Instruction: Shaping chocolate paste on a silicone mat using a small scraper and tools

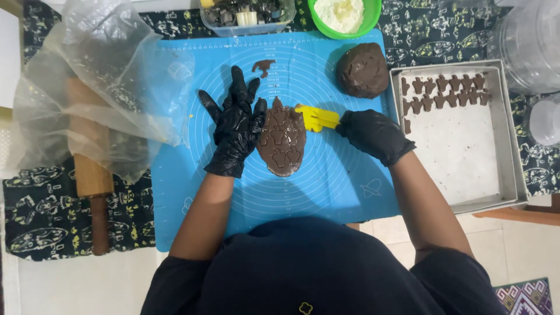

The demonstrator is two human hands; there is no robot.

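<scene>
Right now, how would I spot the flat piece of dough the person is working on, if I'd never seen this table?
Find the blue mat in the middle of the table. The rolled dough sheet lies flat near its centre, between the left hand and the yellow scraper held by the right hand. Unlike the round dough ball further up, it is thin, oval and stamped with cut-out shapes.

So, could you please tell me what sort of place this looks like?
Probably a home kitchen set up for baking: a blue baking mat with rolled chocolate dough, a tray of cut shapes, and a wooden rolling pin.
</scene>
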